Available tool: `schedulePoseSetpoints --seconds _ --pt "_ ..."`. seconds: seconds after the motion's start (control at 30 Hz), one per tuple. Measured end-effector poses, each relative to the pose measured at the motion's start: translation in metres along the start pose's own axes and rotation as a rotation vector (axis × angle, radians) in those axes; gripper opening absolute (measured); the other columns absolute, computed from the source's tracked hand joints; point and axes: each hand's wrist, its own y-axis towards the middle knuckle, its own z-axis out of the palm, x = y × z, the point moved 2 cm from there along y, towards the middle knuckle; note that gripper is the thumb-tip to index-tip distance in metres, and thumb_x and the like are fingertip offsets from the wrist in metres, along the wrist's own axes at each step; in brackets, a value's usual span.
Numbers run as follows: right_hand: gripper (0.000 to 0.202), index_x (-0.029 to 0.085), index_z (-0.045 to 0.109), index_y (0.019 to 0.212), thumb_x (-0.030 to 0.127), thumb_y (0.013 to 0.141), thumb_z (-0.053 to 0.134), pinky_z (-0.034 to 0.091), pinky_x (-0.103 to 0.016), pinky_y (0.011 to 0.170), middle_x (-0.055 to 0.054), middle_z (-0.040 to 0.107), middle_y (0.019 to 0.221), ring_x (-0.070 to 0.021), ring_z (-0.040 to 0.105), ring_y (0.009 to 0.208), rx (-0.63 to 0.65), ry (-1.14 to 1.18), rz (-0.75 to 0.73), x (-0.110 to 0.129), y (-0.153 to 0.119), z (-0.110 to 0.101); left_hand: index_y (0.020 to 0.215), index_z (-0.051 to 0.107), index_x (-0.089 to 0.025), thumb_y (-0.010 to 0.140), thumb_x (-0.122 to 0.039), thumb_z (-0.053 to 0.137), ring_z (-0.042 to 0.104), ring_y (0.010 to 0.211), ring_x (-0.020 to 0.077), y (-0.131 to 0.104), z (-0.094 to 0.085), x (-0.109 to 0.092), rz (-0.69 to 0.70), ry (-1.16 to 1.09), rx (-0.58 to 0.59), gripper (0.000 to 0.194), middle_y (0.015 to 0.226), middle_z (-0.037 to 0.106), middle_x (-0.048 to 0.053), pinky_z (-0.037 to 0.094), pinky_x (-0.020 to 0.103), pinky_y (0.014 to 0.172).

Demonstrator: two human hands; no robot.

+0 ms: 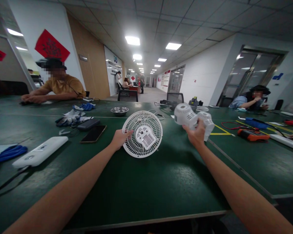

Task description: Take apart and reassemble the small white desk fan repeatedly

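Observation:
My left hand (120, 139) grips the left rim of a round white fan grille (143, 134), thumb over the bars. The grille stands tilted above the green table, its slotted motor mount at the middle facing me. To the right, my right hand (196, 131) is closed around a white plastic fan housing (185, 114), which has a rounded vented end and a blockier vented part. The housing is raised off the table and a little blurred. A thin white cable (158, 114) lies behind the grille.
A steel bowl (119, 111), a black phone (93, 134), a white power strip (41, 151) and gloves (72, 117) lie to the left. At right are an orange multimeter (252, 135) and yellow tape lines (221, 132). Two people sit at the table's far sides.

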Motion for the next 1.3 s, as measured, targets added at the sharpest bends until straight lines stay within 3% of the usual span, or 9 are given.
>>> schedulePoseSetpoints --seconds 0.13,0.3,0.5,0.63,0.8,0.93,1.1,1.2,1.3 --pt "0.067 0.016 0.051 0.121 0.056 0.07 0.064 0.046 -0.035 0.08 -0.009 0.065 0.102 -0.0231 0.06 0.086 0.239 0.116 0.032 0.025 -0.038 0.052 0.082 0.07 -0.01 0.072 -0.035 0.076 0.069 0.066 0.0209 0.004 -0.003 0.004 0.001 -0.033 0.014 0.027 0.076 0.073 0.009 0.057 0.033 0.063" --pt "0.067 0.013 0.052 0.12 0.058 0.071 0.062 0.046 -0.034 0.082 -0.013 0.065 0.108 -0.0237 0.061 0.092 0.369 -0.01 0.041 0.03 -0.05 0.094 0.08 0.07 -0.01 0.071 -0.035 0.077 0.068 0.065 0.0212 0.012 -0.004 0.01 0.041 -0.015 -0.015 0.028 0.071 0.072 0.009 0.056 0.033 0.061" --pt "0.072 0.011 0.054 0.115 0.065 0.068 0.064 0.039 -0.05 0.093 -0.023 0.056 0.119 -0.038 0.051 0.113 0.468 -0.381 0.088 0.017 -0.052 0.105 0.082 0.071 -0.01 0.078 -0.038 0.069 0.069 0.068 0.0222 0.016 -0.005 0.01 0.039 0.032 -0.005 0.028 0.076 0.073 0.01 0.056 0.034 0.064" --pt "0.078 0.012 0.05 0.125 0.063 0.068 0.065 0.036 -0.055 0.096 -0.024 0.051 0.124 -0.0403 0.046 0.118 0.487 -0.396 0.056 0.022 -0.057 0.096 0.083 0.071 -0.01 0.077 -0.04 0.07 0.069 0.069 0.0229 0.014 -0.006 0.007 0.056 0.035 -0.003 0.03 0.077 0.073 0.01 0.056 0.035 0.064" --pt "0.05 0.018 0.059 0.115 0.05 0.077 0.062 0.04 -0.05 0.097 -0.017 0.056 0.12 -0.0329 0.052 0.112 0.324 -0.03 -0.124 0.057 -0.054 0.069 0.083 0.071 -0.011 0.078 -0.038 0.069 0.07 0.069 0.0227 0.013 -0.005 0.006 0.048 0.015 -0.019 0.027 0.076 0.073 0.009 0.056 0.035 0.065" --pt "0.045 0.019 0.062 0.082 0.06 0.086 0.045 0.053 -0.042 0.064 -0.008 0.065 0.075 -0.0219 0.062 0.065 0.702 0.493 0.262 0.083 -0.074 0.068 0.084 0.071 -0.011 0.079 -0.037 0.069 0.07 0.07 0.023 0.011 -0.005 0.004 0.038 0.007 -0.034 0.027 0.079 0.074 0.01 0.056 0.035 0.066" --pt "0.039 0.022 0.059 0.101 0.056 0.089 0.042 0.054 -0.036 0.069 -0.003 0.069 0.083 -0.0181 0.066 0.074 1.136 1.044 0.652 0.108 -0.11 0.075 0.084 0.071 -0.011 0.081 -0.039 0.066 0.07 0.071 0.0232 0.006 -0.005 -0.001 0.096 0.01 -0.062 0.028 0.079 0.074 0.01 0.056 0.034 0.065" --pt "0.039 0.022 0.057 0.106 0.053 0.09 0.041 0.054 -0.036 0.073 -0.005 0.069 0.093 -0.0204 0.067 0.086 1.175 1.196 0.702 0.12 -0.119 0.075 0.081 0.071 -0.012 0.081 -0.043 0.065 0.07 0.069 0.0233 0.002 -0.006 -0.005 0.166 0.057 -0.118 0.031 0.075 0.074 0.008 0.055 0.033 0.064" --pt "0.038 0.026 0.052 0.111 0.054 0.088 0.044 0.054 -0.036 0.07 -0.003 0.068 0.098 -0.0216 0.066 0.088 1.036 1.262 0.637 0.129 -0.119 0.077 0.079 0.071 -0.013 0.079 -0.051 0.064 0.069 0.069 0.0236 0.003 -0.008 -0.006 0.21 0.079 -0.161 0.039 0.074 0.073 0.008 0.053 0.031 0.064"
